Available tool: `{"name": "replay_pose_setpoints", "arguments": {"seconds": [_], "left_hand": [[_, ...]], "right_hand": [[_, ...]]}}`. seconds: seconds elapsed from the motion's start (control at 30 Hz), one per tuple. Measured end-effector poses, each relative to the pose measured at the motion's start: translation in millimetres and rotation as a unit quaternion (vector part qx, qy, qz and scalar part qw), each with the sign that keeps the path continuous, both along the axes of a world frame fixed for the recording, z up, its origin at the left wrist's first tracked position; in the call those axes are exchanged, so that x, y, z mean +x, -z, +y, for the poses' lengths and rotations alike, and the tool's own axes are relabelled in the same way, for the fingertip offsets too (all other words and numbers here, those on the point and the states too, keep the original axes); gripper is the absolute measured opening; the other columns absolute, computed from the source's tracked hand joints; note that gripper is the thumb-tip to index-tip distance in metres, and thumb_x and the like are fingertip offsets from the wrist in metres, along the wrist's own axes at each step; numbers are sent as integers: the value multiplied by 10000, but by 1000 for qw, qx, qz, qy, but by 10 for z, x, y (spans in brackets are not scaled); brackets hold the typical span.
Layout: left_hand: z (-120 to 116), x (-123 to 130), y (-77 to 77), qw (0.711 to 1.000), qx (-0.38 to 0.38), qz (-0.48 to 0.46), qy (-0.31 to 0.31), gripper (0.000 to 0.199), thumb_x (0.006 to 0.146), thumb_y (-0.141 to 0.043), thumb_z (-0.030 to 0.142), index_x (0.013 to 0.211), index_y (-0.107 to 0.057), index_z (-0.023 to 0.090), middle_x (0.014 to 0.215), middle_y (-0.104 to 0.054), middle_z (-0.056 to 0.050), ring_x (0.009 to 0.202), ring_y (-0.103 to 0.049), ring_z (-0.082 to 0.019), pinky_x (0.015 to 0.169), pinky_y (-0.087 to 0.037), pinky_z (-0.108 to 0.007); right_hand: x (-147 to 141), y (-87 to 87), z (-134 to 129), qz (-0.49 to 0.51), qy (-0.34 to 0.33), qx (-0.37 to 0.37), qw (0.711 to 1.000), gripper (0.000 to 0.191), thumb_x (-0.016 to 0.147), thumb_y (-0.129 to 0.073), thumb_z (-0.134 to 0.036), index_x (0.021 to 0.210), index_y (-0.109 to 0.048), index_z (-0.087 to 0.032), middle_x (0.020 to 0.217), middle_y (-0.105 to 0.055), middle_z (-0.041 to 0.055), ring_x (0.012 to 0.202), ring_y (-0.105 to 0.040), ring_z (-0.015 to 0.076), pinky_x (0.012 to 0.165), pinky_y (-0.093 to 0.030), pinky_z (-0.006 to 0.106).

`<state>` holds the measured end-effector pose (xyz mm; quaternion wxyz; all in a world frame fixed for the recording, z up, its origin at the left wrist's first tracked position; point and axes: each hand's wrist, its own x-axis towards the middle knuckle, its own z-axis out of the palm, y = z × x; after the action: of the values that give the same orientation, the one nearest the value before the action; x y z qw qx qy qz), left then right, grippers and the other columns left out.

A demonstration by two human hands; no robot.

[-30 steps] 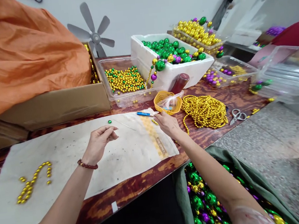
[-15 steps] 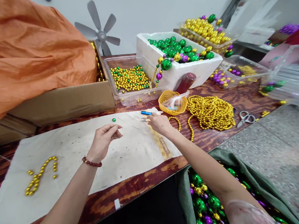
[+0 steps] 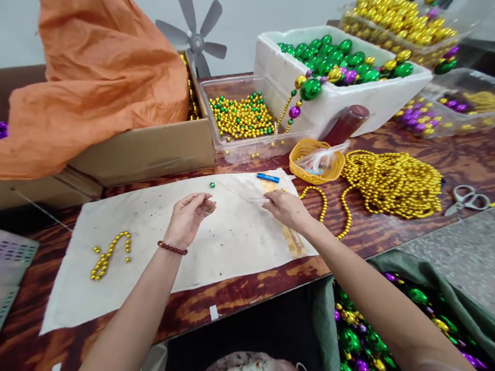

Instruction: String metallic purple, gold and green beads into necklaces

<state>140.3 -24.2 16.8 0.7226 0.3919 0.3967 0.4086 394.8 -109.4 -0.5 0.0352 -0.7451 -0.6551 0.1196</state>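
My left hand (image 3: 189, 217), a dark red bead bracelet (image 3: 172, 248) at its wrist, is closed in a pinch above the white cloth (image 3: 237, 256). What it pinches is too fine to make out. My right hand (image 3: 287, 208) is closed around a small silver tool (image 3: 256, 199) with two thin pointed tips, mostly hidden by the fingers. A thin needle-like line (image 3: 238, 194) runs between the hands. Beyond them lie a single green bead (image 3: 212, 185) and a small blue lettered bar (image 3: 268, 177). A short gold bead string (image 3: 112, 251) rests on the cloth's left part.
Right of the cloth are a heap of gold bead strings (image 3: 394, 183), scissors (image 3: 466, 199) and a yellow basket (image 3: 305, 171). Behind stand a clear bead tray (image 3: 265, 147), a foam box (image 3: 331, 107) and a carton (image 3: 143, 154). A green sack (image 3: 325, 318) of beads hangs open by my right arm.
The view has turned left, so the table's things appear further right. My right hand has drawn slightly back from the blue bar. My left hand stays pinched, slightly further left over the cloth.
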Motion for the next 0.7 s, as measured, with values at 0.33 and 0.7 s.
{"name": "replay_pose_setpoints", "arguments": {"seconds": [0.33, 0.7], "left_hand": [[-23, -138, 49, 1000, -2, -18, -22, 278, 658, -868, 315, 804, -736, 119, 723, -687, -33, 746, -680, -151, 864, -543, -349], [-131, -158, 23, 999, 20, -24, -16, 300, 681, -849, 367, 816, -732, 127, 722, -674, -19, 734, -674, -145, 860, -536, -346]], "right_hand": [[-810, -273, -149, 73, -91, -9, 993, 289, 1015, -534, -314, 1243, -658, -187, 1149, -696, 85, 1006, -678, 240, 792, -443, 299], [-1124, -295, 37, 70, -104, -40, 991, 239, 1006, -536, -308, 1124, -688, -166, 1141, -714, 114, 1031, -671, 252, 803, -448, 307]]}}
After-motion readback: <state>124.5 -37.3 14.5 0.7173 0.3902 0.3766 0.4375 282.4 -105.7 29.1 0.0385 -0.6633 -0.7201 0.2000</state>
